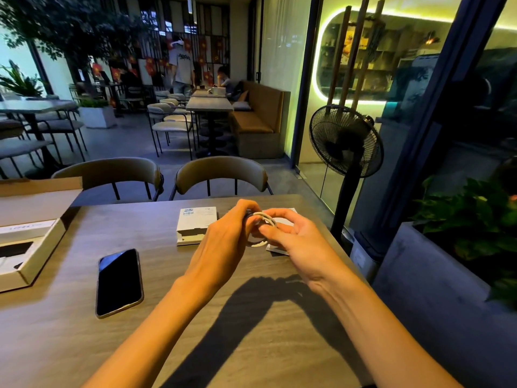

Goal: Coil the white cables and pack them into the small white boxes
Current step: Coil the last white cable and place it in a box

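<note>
A white cable (265,219), wound into a small loop, is held between both hands above the far side of the wooden table (167,317). My left hand (223,236) pinches the coil's left side, and my right hand (291,233) grips its right side with fingers curled around it. A small white box (195,224) lies on the table just left of my hands, its near end open. A second small white box (275,249) shows only as edges beneath my right hand.
A black phone (119,282) lies face up left of my forearms. A large open cardboard box (28,242) occupies the table's left edge. Two chairs (221,175) stand beyond the far edge, a standing fan (345,144) and a planter (447,270) to the right.
</note>
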Demonstrator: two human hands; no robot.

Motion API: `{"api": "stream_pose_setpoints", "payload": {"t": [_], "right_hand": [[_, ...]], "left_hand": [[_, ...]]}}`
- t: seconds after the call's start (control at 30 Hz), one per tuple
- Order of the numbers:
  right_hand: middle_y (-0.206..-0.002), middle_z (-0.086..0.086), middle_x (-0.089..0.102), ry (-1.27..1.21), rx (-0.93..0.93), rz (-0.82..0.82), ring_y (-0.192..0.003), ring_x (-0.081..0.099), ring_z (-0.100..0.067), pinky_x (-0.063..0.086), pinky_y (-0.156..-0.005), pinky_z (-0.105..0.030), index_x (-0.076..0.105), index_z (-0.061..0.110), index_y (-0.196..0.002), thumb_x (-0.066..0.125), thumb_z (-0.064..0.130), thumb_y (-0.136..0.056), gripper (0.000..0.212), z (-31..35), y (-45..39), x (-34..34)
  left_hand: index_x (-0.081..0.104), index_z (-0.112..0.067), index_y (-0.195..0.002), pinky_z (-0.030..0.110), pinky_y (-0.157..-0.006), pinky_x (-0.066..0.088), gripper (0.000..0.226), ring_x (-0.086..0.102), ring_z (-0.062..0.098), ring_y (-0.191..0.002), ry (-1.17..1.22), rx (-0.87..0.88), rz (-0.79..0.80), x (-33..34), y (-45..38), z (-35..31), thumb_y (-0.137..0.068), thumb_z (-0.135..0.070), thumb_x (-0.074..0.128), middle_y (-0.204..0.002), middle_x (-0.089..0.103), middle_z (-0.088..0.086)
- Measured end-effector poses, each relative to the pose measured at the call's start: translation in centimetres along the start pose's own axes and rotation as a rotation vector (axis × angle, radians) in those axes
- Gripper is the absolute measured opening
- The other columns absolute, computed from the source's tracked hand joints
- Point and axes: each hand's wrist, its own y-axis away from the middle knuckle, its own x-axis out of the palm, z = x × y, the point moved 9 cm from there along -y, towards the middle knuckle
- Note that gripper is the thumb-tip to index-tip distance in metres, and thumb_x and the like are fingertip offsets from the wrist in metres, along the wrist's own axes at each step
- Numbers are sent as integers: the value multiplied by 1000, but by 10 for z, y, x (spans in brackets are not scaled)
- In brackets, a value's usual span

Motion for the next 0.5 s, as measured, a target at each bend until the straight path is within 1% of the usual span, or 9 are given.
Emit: {"api": "stream_pose_setpoints", "payload": {"t": [0.07, 0.13, 0.17, 0.23, 0.3, 0.37, 0.43, 0.5], "right_hand": [[-101, 4, 80, -9, 3, -1, -103, 73, -9, 49, -98, -33, 69, 23, -116, 70, 24, -96, 20, 0, 0, 2], [-100, 3, 80, -48, 10, 36, -107, 70, -11, 48, -100, -40, 70, 21, -118, 67, 31, -97, 24, 1, 1, 4], [-100, 2, 80, -84, 10, 57, -108, 69, -12, 46, -101, -44, 69, 19, -120, 67, 32, -97, 27, 3, 1, 4], [-105, -1, 79, -131, -15, 71, -111, 68, -16, 46, -101, -46, 66, 18, -124, 70, 31, -94, 33, 9, 0, 3], [-108, 0, 79, -95, -70, 28, -110, 70, -16, 51, -97, -40, 63, 22, -125, 74, 30, -91, 37, 13, -1, -2], [-104, 3, 80, -27, -131, -37, -103, 73, -10, 55, -93, -36, 64, 26, -121, 74, 32, -91, 33, 16, -2, -8], [-102, 4, 80, 1, -168, -103, -99, 74, -9, 57, -93, -37, 66, 26, -119, 73, 31, -92, 28, 15, -5, -14], [-106, 2, 79, -11, -165, -160, -100, 75, -15, 60, -92, -45, 69, 26, -116, 74, 31, -92, 26, 9, -9, -21]], "left_hand": [[51, -18, -120, -6, -76, 41, 35, 57, -2, -89, 4, -5, -12, 0, 1, 4, -93, -39, 44, -107, 69, 7], [51, -18, -119, -1, -76, 45, 27, 59, -2, -87, 35, -24, -48, -3, 0, 8, -95, -30, 50, -105, 69, 5], [51, -17, -118, 3, -76, 49, 24, 61, -1, -84, 79, -52, -76, -5, -1, 11, -97, -27, 51, -103, 68, 4], [52, -16, -117, 14, -72, 54, 19, 64, 6, -80, 214, -142, -136, -9, -2, 16, -101, -26, 46, -97, 68, 3], [53, -19, -117, 19, -67, 55, 19, 64, 10, -80, 319, -248, -153, -7, -1, 22, -104, -28, 43, -90, 66, -2], [55, -23, -119, 18, -66, 54, 20, 63, 9, -78, 402, -344, -106, 2, 1, 28, -104, -31, 43, -90, 64, -6], [58, -24, -122, 20, -65, 55, 24, 65, 9, -77, 477, -422, -51, 11, 3, 35, -102, -32, 47, -92, 64, -5], [60, -24, -125, 22, -66, 58, 26, 68, 12, -78, 542, -461, -26, 16, 3, 42, -101, -30, 53, -95, 66, -5]]}}
